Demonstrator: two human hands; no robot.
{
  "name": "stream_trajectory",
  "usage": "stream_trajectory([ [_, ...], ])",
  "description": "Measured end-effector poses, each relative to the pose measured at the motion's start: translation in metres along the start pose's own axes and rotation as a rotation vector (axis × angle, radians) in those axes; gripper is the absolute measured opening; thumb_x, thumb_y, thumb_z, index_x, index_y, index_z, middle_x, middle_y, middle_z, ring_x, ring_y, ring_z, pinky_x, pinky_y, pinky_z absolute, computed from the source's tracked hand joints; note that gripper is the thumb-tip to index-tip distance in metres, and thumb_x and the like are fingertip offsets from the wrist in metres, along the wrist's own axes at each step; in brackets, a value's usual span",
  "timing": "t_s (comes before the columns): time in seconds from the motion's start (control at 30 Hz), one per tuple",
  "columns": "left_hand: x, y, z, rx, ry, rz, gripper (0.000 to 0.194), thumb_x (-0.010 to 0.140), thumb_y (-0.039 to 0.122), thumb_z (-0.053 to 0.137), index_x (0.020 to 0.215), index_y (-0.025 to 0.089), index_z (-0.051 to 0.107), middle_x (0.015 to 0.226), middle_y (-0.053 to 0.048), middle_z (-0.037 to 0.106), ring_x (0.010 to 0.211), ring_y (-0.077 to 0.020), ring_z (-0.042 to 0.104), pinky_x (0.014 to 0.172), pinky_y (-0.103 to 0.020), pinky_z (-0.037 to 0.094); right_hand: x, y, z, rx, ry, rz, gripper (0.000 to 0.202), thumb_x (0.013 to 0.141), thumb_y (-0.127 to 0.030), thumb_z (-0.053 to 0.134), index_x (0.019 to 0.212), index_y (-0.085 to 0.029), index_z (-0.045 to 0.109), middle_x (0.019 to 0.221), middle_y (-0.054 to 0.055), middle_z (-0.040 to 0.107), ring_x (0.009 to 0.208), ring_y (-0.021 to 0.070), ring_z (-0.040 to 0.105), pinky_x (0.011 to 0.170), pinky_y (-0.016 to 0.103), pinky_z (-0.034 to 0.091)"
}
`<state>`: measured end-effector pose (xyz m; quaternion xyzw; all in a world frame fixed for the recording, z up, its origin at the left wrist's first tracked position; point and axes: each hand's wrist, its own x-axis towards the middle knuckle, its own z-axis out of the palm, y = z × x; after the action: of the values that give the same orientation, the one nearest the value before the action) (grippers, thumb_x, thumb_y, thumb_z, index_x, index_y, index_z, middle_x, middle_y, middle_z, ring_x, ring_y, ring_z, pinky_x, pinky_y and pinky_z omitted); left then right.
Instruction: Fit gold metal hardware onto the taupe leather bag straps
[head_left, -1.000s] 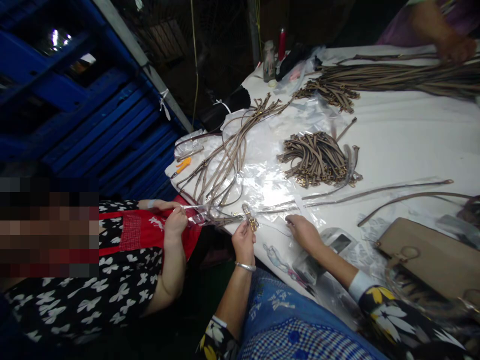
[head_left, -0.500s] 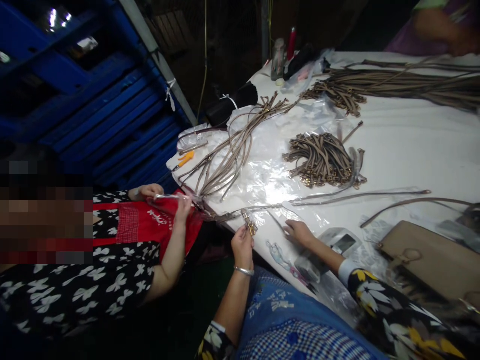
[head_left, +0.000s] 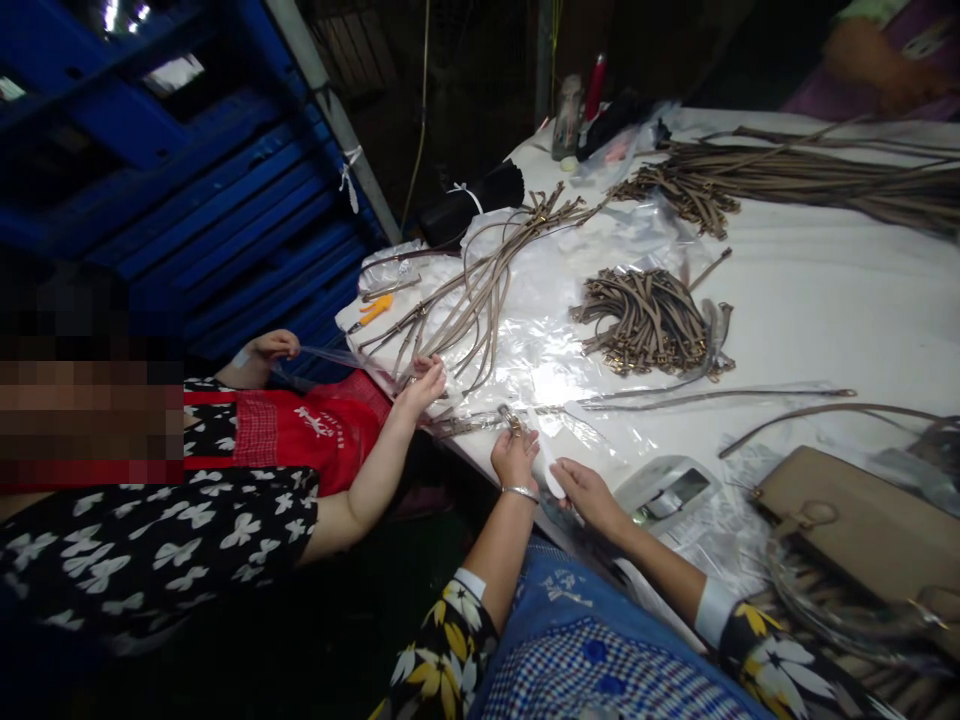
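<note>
Both at the table edge [head_left: 480, 462]: left hand [head_left: 514, 456] grips strap clasp [head_left: 511, 419], right hand [head_left: 585, 490] pinches plastic sleeve [head_left: 550, 472]

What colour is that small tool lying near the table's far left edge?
Orange: the small orange-handled tool on the white table, seen in the head view.

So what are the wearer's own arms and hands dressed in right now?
Both hands bare. The left hand has a thin silver bangle at the wrist; both forearms end in dark sleeves with yellow and white flowers and pale cuffs. The right hand wears nothing.
</note>
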<state>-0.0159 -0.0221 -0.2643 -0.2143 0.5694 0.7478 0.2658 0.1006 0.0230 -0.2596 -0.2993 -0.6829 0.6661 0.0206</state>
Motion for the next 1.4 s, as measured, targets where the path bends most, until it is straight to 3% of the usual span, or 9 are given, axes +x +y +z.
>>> stream_trajectory([
  [0.27, 0.012, -0.016, 0.014, -0.004, 0.062, 0.029, 0.025, 0.076, 0.029, 0.074, 0.088, 0.013, 0.06, 0.086, -0.007, 0.066, 0.07, -0.0138, 0.069, 0.057, -0.019, 0.049, -0.005, 0.009, -0.016, 0.036, -0.017, -0.064, 0.042, 0.09, -0.057, 0.046, 0.069, -0.02, 0.053, 0.06, -0.005, 0.048, 0.059, 0.0138, 0.045, 0.058, 0.025, 0.038],
  [0.53, 0.032, -0.012, 0.025, 0.042, 0.097, 0.091, 0.029, 0.073, 0.033, 0.074, 0.091, 0.014, 0.062, 0.077, -0.004, 0.067, 0.067, -0.014, 0.067, 0.054, -0.019, 0.045, -0.008, 0.021, -0.014, 0.07, -0.035, -0.085, 0.042, 0.089, -0.054, 0.049, 0.065, -0.02, 0.051, 0.06, -0.005, 0.042, 0.061, 0.0138, 0.041, 0.059, 0.025, 0.034],
  [0.63, 0.031, -0.011, 0.031, 0.076, 0.087, 0.122, 0.032, 0.072, 0.035, 0.074, 0.092, 0.014, 0.063, 0.07, -0.002, 0.066, 0.06, -0.0126, 0.064, 0.051, -0.018, 0.041, -0.006, 0.019, -0.011, 0.118, 0.001, -0.093, 0.036, 0.088, -0.051, 0.053, 0.071, -0.02, 0.056, 0.064, -0.005, 0.047, 0.064, 0.0139, 0.044, 0.063, 0.025, 0.038],
  [0.77, 0.025, -0.009, 0.043, 0.104, 0.016, 0.165, 0.034, 0.069, 0.035, 0.075, 0.093, 0.013, 0.064, 0.068, -0.001, 0.066, 0.057, -0.0114, 0.061, 0.049, -0.018, 0.038, 0.009, 0.016, -0.01, 0.215, 0.08, -0.09, 0.031, 0.084, -0.049, 0.06, 0.093, -0.02, 0.061, 0.072, -0.003, 0.058, 0.068, 0.0149, 0.054, 0.066, 0.027, 0.045],
  [0.93, 0.017, -0.003, 0.059, 0.071, -0.081, 0.163, 0.033, 0.065, 0.034, 0.079, 0.086, 0.013, 0.065, 0.067, 0.0, 0.062, 0.058, -0.01, 0.059, 0.054, -0.019, 0.042, 0.032, 0.009, -0.021, 0.266, 0.107, -0.099, 0.036, 0.084, -0.048, 0.059, 0.103, -0.019, 0.067, 0.086, 0.002, 0.068, 0.07, 0.0172, 0.061, 0.067, 0.03, 0.05],
  [1.03, 0.013, 0.001, 0.065, 0.045, -0.129, 0.141, 0.033, 0.062, 0.033, 0.081, 0.082, 0.013, 0.062, 0.062, 0.003, 0.057, 0.05, -0.0054, 0.05, 0.045, -0.015, 0.035, 0.038, 0.002, -0.029, 0.247, 0.07, -0.126, 0.03, 0.085, -0.044, 0.058, 0.099, -0.02, 0.071, 0.089, 0.001, 0.07, 0.079, 0.019, 0.063, 0.076, 0.032, 0.05],
  [1.17, 0.009, 0.01, 0.068, 0.026, -0.197, 0.111, 0.037, 0.06, 0.032, 0.083, 0.077, 0.014, 0.057, 0.053, 0.009, 0.044, 0.04, -0.0013, 0.034, 0.037, -0.013, 0.02, 0.035, -0.005, -0.036, 0.233, 0.084, -0.119, 0.02, 0.08, -0.038, 0.066, 0.087, -0.021, 0.073, 0.084, 0.0, 0.07, 0.085, 0.0215, 0.063, 0.086, 0.035, 0.047],
  [1.3, 0.003, 0.027, 0.07, 0.025, -0.292, 0.106, 0.04, 0.061, 0.035, 0.084, 0.074, 0.016, 0.052, 0.05, 0.012, 0.035, 0.037, -0.0003, 0.027, 0.034, -0.012, 0.017, 0.02, -0.011, -0.034, 0.295, 0.237, -0.064, 0.033, 0.076, -0.038, 0.072, 0.106, -0.024, 0.067, 0.107, 0.006, 0.068, 0.109, 0.0246, 0.056, 0.1, 0.039, 0.039],
  [1.4, -0.009, 0.038, 0.072, 0.029, -0.364, 0.122, 0.04, 0.063, 0.035, 0.084, 0.074, 0.017, 0.049, 0.05, 0.013, 0.032, 0.037, -0.0003, 0.026, 0.033, -0.011, 0.017, 0.01, -0.022, -0.026, 0.407, 0.214, 0.016, 0.04, 0.088, -0.056, 0.053, 0.09, -0.019, 0.067, 0.081, 0.008, 0.07, 0.087, 0.0237, 0.064, 0.083, 0.04, 0.051],
])
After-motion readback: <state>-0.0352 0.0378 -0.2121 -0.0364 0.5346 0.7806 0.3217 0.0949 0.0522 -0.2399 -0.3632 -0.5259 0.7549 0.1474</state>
